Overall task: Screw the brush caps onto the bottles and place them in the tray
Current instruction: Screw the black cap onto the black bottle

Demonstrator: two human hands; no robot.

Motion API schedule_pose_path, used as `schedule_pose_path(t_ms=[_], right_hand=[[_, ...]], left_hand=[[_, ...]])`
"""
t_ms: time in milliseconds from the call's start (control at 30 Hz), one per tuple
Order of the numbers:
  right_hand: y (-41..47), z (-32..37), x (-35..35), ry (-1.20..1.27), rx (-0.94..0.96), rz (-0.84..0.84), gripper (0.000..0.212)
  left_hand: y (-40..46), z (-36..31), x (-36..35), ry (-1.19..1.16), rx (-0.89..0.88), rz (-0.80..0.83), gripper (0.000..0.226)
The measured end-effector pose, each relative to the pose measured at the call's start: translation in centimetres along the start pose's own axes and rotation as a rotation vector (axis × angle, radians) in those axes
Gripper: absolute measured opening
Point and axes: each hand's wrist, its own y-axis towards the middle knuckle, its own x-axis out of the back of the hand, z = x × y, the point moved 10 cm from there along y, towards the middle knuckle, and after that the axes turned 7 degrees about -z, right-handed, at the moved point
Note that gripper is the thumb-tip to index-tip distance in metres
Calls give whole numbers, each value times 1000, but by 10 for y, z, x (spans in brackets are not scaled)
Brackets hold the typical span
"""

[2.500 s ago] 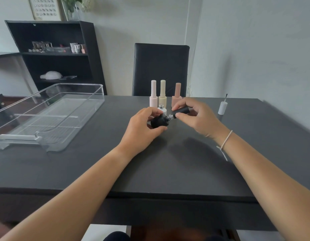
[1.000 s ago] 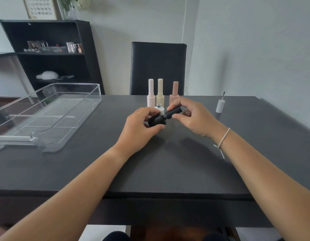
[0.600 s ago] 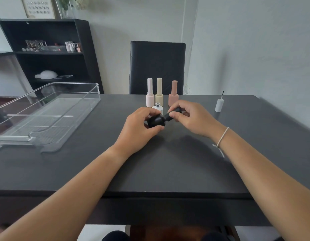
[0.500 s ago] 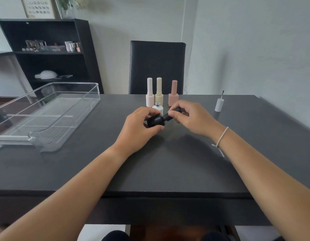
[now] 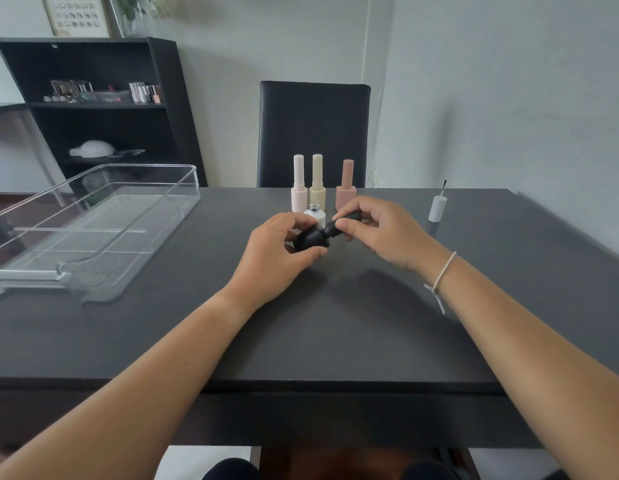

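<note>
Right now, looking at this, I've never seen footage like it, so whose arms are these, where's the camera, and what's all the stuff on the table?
No machine here: a person wears a camera on the head, looking down at their own arms. The left hand grips a black bottle, tilted above the dark table. The right hand pinches its black brush cap, seated on the neck. Behind stand three capped bottles: pale pink, cream and dusty pink, plus an uncapped white bottle. A white brush cap stands at the right, bristles up. The clear tray at the left holds no bottles.
</note>
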Motion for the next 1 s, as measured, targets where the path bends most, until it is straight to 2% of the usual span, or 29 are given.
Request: schedule_pose_path(t_ms=[67, 267, 467, 800, 1000], right_hand=[[0, -3, 0, -32, -9, -4, 7], [2, -9, 0, -121, -18, -23, 27], [2, -1, 1, -49, 1, -40, 4], [0, 8, 1, 4, 47, -2, 16], [0, -1, 0, -35, -6, -6, 4]], left_hand=[[0, 0, 0, 7, -1, 2, 33], [-1, -1, -2, 20, -11, 15, 32], [0, 0, 0, -6, 16, 4, 32], [0, 1, 1, -39, 45, -8, 33], [0, -1, -1, -19, 22, -2, 33]])
